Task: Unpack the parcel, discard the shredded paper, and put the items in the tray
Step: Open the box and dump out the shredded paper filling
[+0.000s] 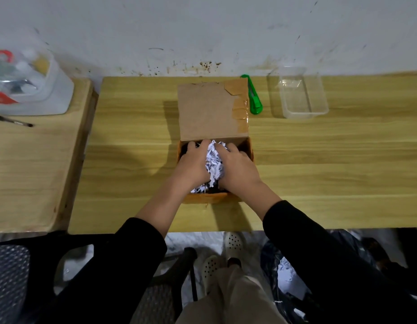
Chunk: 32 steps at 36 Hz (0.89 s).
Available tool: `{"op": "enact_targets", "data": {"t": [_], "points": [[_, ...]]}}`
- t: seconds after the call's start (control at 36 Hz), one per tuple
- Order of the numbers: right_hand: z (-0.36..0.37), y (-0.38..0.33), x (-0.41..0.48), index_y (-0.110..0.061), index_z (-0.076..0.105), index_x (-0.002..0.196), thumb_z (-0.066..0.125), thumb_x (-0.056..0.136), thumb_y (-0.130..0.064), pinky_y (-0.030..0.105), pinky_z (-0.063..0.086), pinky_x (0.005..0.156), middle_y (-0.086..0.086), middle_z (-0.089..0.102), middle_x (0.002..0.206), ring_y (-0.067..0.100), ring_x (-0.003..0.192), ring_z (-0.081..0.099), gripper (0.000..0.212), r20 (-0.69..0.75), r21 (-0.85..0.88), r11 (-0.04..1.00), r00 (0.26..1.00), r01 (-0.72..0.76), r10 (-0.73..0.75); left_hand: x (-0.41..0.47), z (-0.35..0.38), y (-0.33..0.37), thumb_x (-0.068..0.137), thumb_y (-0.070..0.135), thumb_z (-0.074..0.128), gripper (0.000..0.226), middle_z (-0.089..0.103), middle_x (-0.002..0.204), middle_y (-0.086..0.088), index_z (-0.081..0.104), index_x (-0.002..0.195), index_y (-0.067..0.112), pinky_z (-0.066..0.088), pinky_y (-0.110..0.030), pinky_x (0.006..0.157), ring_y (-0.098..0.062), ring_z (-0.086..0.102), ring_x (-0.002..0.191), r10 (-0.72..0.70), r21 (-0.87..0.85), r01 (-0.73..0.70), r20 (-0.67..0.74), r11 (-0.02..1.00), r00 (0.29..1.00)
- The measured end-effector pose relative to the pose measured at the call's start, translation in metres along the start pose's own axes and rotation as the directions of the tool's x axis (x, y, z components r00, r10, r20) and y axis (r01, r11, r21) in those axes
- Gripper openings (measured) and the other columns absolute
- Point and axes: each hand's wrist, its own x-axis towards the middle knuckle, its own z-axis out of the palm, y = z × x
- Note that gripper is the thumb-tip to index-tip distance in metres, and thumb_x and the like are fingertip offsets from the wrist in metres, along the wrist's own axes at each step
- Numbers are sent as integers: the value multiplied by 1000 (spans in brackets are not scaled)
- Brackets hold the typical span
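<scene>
Parcel (209, 108) interior obscured by shredded paper (213, 160)

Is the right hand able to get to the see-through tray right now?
Probably, but not this instant: the right hand is gripping shredded paper in the box with the left hand. The tray sits uncovered farther right, only bare table past the box wall.

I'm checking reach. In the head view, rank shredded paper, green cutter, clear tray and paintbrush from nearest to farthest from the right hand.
1. shredded paper: gripped by the right hand.
2. green cutter: behind, slightly right.
3. clear tray: back right.
4. paintbrush: far left.
</scene>
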Motion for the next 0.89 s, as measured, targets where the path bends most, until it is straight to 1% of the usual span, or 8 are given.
{"op": "enact_targets", "data": {"t": [0.22, 0.33, 0.44, 0.53, 0.61, 0.75, 0.83, 0.89], "points": [[3, -1, -1, -21, 35, 133, 67, 73, -19, 38, 45, 75, 10, 46, 121, 37, 100, 52, 68, -18, 49, 998, 999, -31, 32, -1, 1, 5, 77, -2, 56, 72, 33, 131, -15, 29, 138, 23, 41, -34, 67, -32, 53, 92, -26, 4, 26, -7, 1000, 1000], [1, 0, -2, -20, 38, 133, 68, 71, -18, 33, 38, 68, 10, 49, 118, 37, 94, 54, 69, -77, 83, 996, 997, -25, 31, 0, 0, 8, 75, -3, 55, 69, 32, 134, -14, 33, 135, 23, 46, -37, 72, -36, 54, 98, 3, 13, -3, -48, 1000, 999], [-4, 1, -3, -21, 38, 134, 67, 70, -17, 36, 42, 71, 10, 49, 119, 37, 95, 54, 70, -99, 102, 995, 995, -11, 21, -2, -5, 11, 75, -5, 53, 71, 32, 136, -15, 31, 137, 21, 42, -34, 68, -36, 55, 97, 33, 51, -30, -55, 998, 998], [-12, -1, -4, -21, 37, 134, 66, 69, -15, 37, 44, 75, 10, 48, 124, 38, 101, 54, 72, -89, 100, 995, 996, -1, 10, -5, -11, 14, 77, -7, 51, 74, 30, 138, -14, 27, 140, 22, 39, -31, 68, -34, 53, 101, 49, 67, -45, -45, 997, 998], [-27, -4, -7, -20, 36, 135, 68, 68, -19, 37, 43, 74, 10, 47, 127, 38, 106, 53, 74, -76, 106, 994, 997, 22, -14, -6, -20, 18, 77, -6, 53, 75, 31, 137, -14, 26, 141, 23, 38, -31, 66, -32, 53, 96, 71, 92, -66, -45, 994, 996], [-65, -8, -8, -23, 38, 134, 71, 65, -20, 34, 43, 71, 9, 48, 122, 36, 102, 55, 76, -73, 79, 995, 996, 60, -55, 0, -43, 31, 74, 6, 66, 79, 37, 127, -12, 27, 139, 29, 38, -26, 63, -33, 50, 106, 93, 65, -89, -50, 994, 994], [-93, -7, -9, -25, 39, 133, 70, 65, -20, 33, 44, 70, 7, 50, 120, 33, 104, 55, 75, -103, 42, 996, 992, 80, -76, 6, -56, 48, 66, 16, 72, 79, 43, 121, -6, 32, 133, 33, 49, -31, 76, -28, 52, 102, 112, 25, -111, -30, 993, 993], [-112, -3, -11, -25, 41, 133, 68, 66, -17, 35, 49, 73, 7, 50, 119, 33, 103, 56, 73, -130, 40, 995, 988, 87, -81, 13, -61, 62, 57, 29, 70, 73, 51, 114, -1, 37, 122, 39, 54, -37, 76, -25, 58, 98, 152, 77, -149, -34, 986, 988]]}}
